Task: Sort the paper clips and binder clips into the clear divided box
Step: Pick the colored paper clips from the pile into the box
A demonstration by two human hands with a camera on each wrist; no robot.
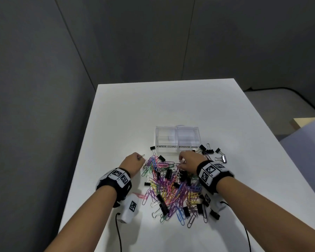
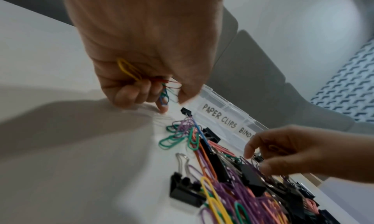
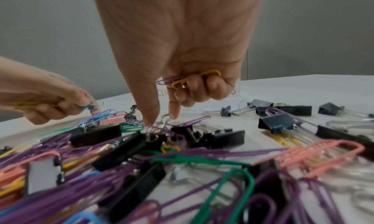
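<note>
A clear divided box (image 1: pixel 177 138), labelled PAPER CLIPS (image 2: pixel 219 115) on the left and BINDER CLIPS on the right, stands at mid-table. In front of it lies a tangled pile (image 1: pixel 171 186) of coloured paper clips and black binder clips. At the pile's far left corner, my left hand (image 1: pixel 139 158) grips several paper clips (image 2: pixel 165 93), yellow, blue, green and red ones. My right hand (image 1: pixel 181 160) is over the pile's far side, close to the box front. Its curled fingers hold a purple and a yellow paper clip (image 3: pixel 188 82). Its thumb and forefinger (image 3: pixel 161 119) reach down onto a purple clip in the pile.
Loose black binder clips (image 1: pixel 216 153) lie right of the box, and one (image 1: pixel 152 148) lies at its left front corner. The white table (image 1: pixel 116 124) is bare to the left and behind the box. Cables (image 1: pixel 119 233) trail from both wrists toward the near edge.
</note>
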